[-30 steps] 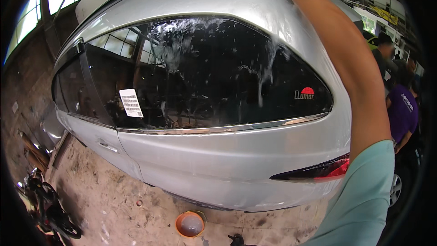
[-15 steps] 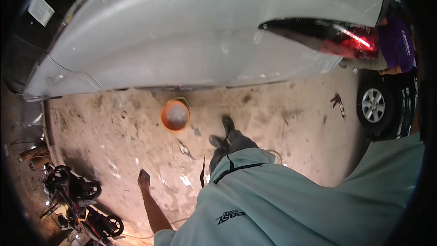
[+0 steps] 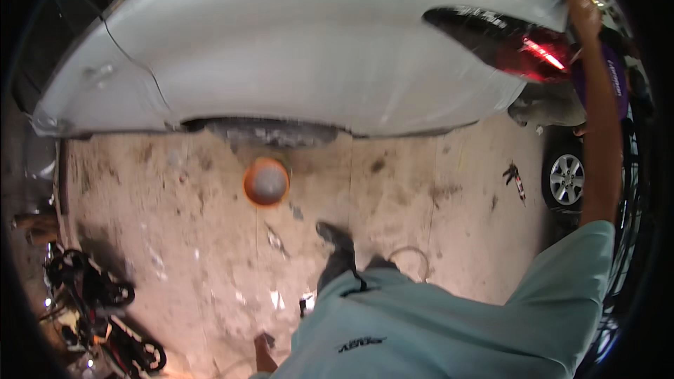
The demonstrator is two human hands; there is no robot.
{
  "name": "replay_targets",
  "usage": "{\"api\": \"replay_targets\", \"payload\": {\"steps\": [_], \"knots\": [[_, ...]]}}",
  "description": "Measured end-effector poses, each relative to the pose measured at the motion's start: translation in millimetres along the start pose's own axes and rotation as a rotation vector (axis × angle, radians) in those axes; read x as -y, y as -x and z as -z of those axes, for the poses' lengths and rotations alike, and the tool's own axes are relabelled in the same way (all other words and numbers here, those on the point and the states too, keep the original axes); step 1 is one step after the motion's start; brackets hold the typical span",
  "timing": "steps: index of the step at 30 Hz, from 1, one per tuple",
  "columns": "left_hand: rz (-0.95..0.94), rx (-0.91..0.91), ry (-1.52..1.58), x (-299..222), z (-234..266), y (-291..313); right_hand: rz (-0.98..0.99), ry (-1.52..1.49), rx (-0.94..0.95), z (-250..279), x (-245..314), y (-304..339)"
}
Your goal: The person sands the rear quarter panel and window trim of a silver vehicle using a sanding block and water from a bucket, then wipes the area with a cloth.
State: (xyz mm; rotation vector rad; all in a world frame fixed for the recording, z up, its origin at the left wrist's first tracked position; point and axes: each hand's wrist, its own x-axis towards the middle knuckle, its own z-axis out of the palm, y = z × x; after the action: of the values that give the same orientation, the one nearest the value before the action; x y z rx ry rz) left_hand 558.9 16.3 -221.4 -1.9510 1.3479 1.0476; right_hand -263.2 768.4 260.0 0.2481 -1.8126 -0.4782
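Low in the picture, my left hand (image 3: pixel 262 359) is closed on a small dark flat block (image 3: pixel 269 340), held away from the car. My right arm stretches up along the right side. My right hand (image 3: pixel 584 12) is at the rear edge of a silver-grey car (image 3: pixel 295 49), just above its red tail light (image 3: pixel 537 56). Blur hides how its fingers lie, and I cannot tell whether it grips anything. Beneath the car's side stands an orange bucket (image 3: pixel 248 187) with cloudy, whitish contents.
On the floor lie a caulking gun (image 3: pixel 516 182) and a small pale object (image 3: pixel 276 241). Motorbikes (image 3: pixel 88 295) stand at the lower left. A person in purple (image 3: pixel 612 88) is partly behind my right arm, close to another vehicle's wheel (image 3: pixel 566 180). A hose (image 3: pixel 421 256) curls beside me.
My right arm has come into view, reaching up to the car's rear edge. My left hand has dropped toward the lower edge, still holding the dark block. My feet and the view have shifted.
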Motion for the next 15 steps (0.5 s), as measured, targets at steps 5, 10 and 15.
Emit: {"api": "replay_targets", "payload": {"steps": [5,10,15], "knots": [[-0.164,0.161,0.107,-65.4,-40.5,-8.4,-0.167,0.088,0.355,23.2,-14.0,175.3],[-0.290,0.267,0.192,-152.9,-39.8,-25.3,-1.630,-0.686,0.394,157.1,-111.1,425.6],[-0.359,0.159,0.359,-166.3,47.2,-12.4,-2.387,-1.083,-0.142,258.6,-12.6,491.8]]}}
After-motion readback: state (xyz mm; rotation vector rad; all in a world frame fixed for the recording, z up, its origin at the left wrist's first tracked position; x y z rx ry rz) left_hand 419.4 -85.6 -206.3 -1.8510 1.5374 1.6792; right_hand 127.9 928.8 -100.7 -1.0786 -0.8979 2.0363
